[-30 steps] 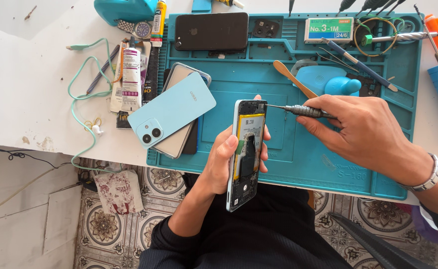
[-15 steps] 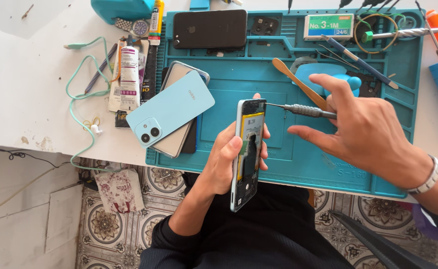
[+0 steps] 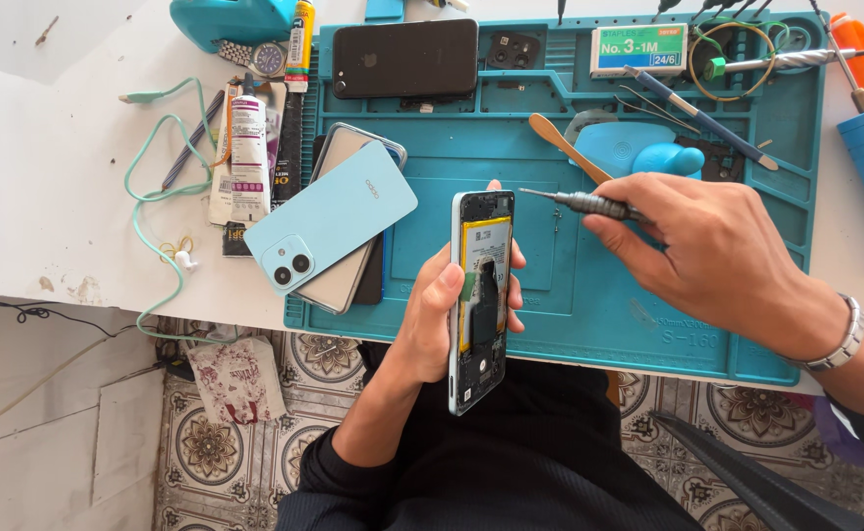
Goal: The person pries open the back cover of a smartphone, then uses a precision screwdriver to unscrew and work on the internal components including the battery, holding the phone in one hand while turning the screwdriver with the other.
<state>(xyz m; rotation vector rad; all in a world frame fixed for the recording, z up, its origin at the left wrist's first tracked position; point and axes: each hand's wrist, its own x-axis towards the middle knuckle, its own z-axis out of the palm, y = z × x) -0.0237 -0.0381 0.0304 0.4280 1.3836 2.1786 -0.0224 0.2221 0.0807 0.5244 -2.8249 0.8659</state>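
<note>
From the head camera, the left hand (image 3: 442, 315) grips an opened phone (image 3: 479, 295) edge-up, fingers (image 3: 517, 258) wrapped around its sides, just above the near edge of the teal work mat (image 3: 570, 315) on the white surface (image 3: 49, 187). The right hand (image 3: 707, 251) pinches a small screwdriver (image 3: 579, 203) in its fingers, tip near the phone's top corner. A light blue back cover (image 3: 329, 216) lies on stacked phones to the left.

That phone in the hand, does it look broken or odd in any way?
Yes: the opened phone in the left hand has no back cover, so its yellow battery and dark inner parts show. The right hand holds a screwdriver near its top edge. A light blue back cover lies askew on stacked phones beside it.
</note>
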